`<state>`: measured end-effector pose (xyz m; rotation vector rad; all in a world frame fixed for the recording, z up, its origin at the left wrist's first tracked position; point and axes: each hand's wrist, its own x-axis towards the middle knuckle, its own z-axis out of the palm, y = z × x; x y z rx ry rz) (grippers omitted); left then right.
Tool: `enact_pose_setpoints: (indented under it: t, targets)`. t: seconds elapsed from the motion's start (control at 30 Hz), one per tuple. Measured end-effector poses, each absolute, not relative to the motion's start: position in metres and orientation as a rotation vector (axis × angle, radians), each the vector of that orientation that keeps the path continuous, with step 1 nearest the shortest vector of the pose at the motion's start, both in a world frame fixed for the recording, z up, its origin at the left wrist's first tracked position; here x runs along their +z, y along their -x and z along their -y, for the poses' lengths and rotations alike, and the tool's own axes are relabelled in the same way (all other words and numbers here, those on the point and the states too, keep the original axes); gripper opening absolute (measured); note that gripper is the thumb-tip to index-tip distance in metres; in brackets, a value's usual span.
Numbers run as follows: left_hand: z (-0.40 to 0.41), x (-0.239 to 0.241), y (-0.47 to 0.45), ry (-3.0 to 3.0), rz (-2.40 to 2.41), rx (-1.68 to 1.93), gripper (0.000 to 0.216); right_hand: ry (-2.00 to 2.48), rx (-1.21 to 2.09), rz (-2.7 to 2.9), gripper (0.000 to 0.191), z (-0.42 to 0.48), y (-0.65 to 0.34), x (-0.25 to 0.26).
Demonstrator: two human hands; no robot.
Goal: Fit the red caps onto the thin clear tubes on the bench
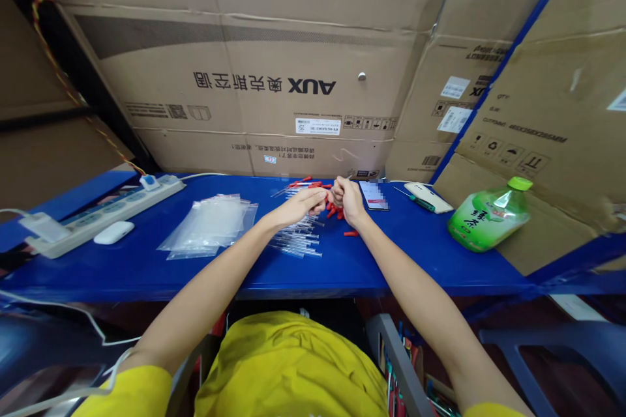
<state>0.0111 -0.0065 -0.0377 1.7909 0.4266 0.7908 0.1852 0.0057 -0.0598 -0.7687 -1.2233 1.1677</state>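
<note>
Could knock away short red plastic cylinder [351, 233], six o'clock from curled right hand [345, 199], by brushing past; cannot tell grasp there or in curled left hand [302, 204].

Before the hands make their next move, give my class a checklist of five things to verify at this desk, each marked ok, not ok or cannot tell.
1. Both hands in view: ok; left hand and right hand are close together over the blue desk.
2. What each grip holds: cannot tell; the curled fingers hide it.
3. Red pieces all in one group: not ok; a single red piece lies apart, nearer the front edge.
4. Clear rods within reach: ok; they lie loose beside the left hand.
5. Bottle capped: ok; its green cap is on.
</note>
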Motion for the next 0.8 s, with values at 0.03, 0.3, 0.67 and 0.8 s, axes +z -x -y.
enact_pose_setpoints:
  t: [0.03,0.3,0.67,0.8]
  targets:
    - [0.007,-0.036,-0.01,-1.785,-0.407,0.774,0.042,0.738,1.206,1.208,0.049,-0.004,-0.184,-0.058]
    - [0.011,-0.035,-0.005,-1.724,-0.352,0.779,0.046,0.564,1.485,1.064,0.049,0.006,-0.176,-0.052]
    - [0.013,-0.034,-0.003,-1.725,-0.332,0.79,0.049,0.576,1.601,1.017,0.051,0.009,-0.173,-0.046]
    - [0.011,-0.033,-0.003,-1.808,-0.405,0.783,0.047,0.623,1.266,1.154,0.057,0.006,-0.178,-0.047]
